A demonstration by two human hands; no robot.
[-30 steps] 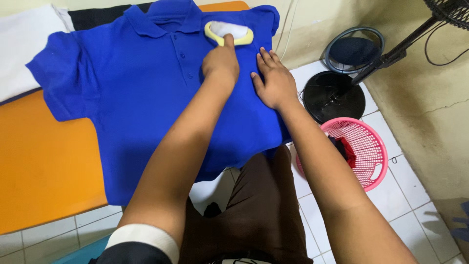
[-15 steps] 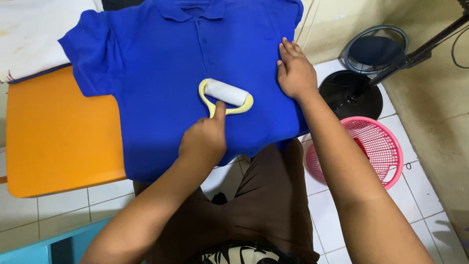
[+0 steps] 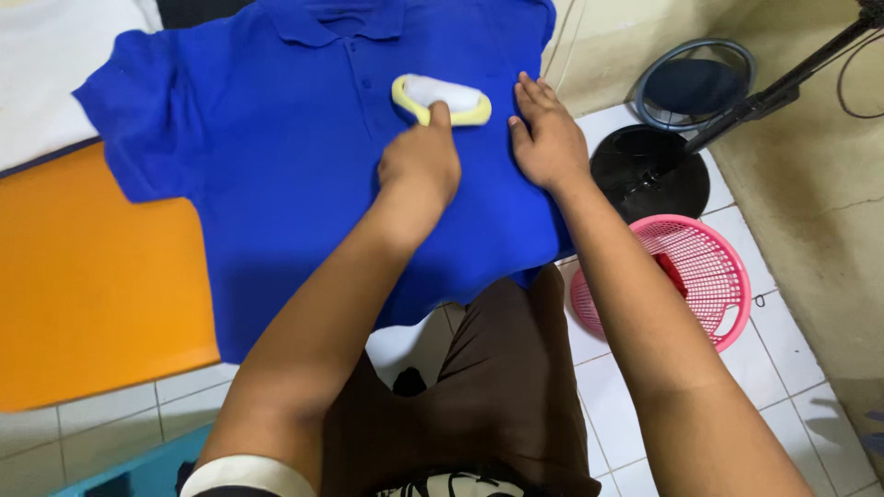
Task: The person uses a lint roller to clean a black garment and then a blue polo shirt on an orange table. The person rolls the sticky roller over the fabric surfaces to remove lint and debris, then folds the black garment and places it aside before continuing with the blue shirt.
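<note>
A blue shirt (image 3: 276, 175) lies spread over an orange mat (image 3: 92, 285) at centre frame. The left hand (image 3: 421, 167) grips a yellow-and-white roller (image 3: 442, 98) on the shirt's chest; the right hand (image 3: 550, 136) presses flat just beside it. A pink basket (image 3: 709, 276) sits on the tiled floor (image 3: 783, 359) at right.

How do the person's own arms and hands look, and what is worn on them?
Both forearms are bare, and the left hand and the right hand wear no gloves; no rings or watch can be seen. On the left upper arm, a short dark sleeve ends in a white band. No sleeve shows on the right arm.
</note>
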